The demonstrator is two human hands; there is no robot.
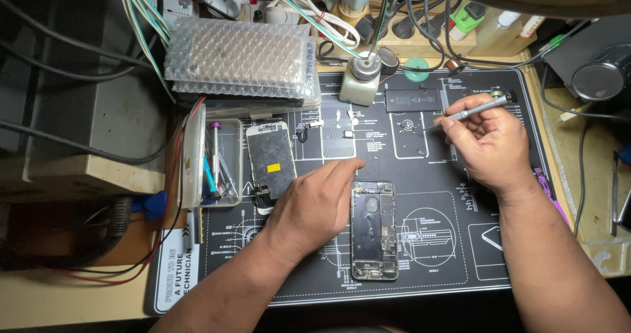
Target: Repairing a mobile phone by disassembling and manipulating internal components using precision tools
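The opened phone body (374, 230) lies near the surface's front edge, its screen panel (271, 164) already off and set aside. The left hand (314, 205) rests flat beside it, fingers loose and empty; the right hand (488, 139) pinches a screwdriver (470, 112). Internals look mostly still in place.

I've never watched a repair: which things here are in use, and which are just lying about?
In use: opened phone beside the left hand; screwdriver in the right hand.

Lying about: detached screen, tool tray, bubble wrap, bottle.
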